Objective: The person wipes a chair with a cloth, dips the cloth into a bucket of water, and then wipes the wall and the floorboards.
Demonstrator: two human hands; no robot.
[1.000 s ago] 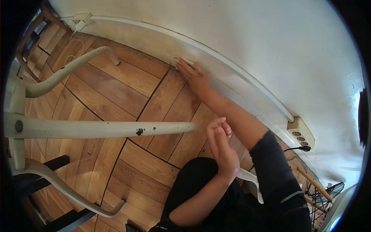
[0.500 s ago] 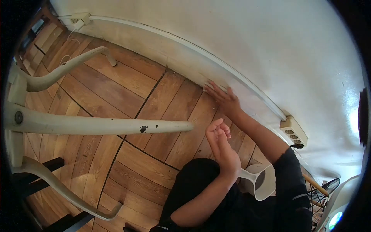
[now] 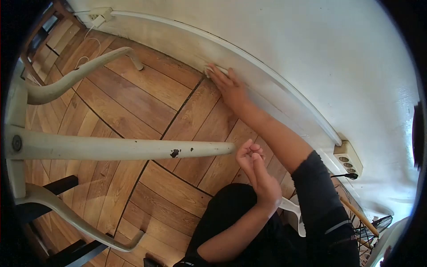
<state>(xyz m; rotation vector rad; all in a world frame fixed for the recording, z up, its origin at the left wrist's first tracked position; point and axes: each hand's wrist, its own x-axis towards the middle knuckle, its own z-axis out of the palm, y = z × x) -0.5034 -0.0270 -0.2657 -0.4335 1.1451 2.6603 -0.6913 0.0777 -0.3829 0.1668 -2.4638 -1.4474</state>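
My right hand (image 3: 229, 88) reaches out to the foot of the white wall (image 3: 284, 62), where the wall meets the wooden floor (image 3: 138, 98). A small white cloth (image 3: 208, 70) shows under its fingertips, pressed at the wall's base. My left hand (image 3: 254, 160) is raised above the floor near my knee, palm up, with its fingers curled in and nothing visible in them. Its nearest object is the tip of a pale metal leg (image 3: 213, 148). Below my left wrist, a white handled container (image 3: 291, 207) is partly hidden by my right sleeve.
Pale, chipped legs of a stand or chair (image 3: 89, 147) spread across the left side. A power strip (image 3: 348, 159) with a black plug is fixed low on the right wall. Another socket (image 3: 100, 17) with a white cable is at the far left corner. A wire rack (image 3: 367, 231) stands lower right.
My right hand has moved forward and left along the wall's base, with the white cloth under its fingers. My left hand stays curled. The right sleeve now covers more of the white container.
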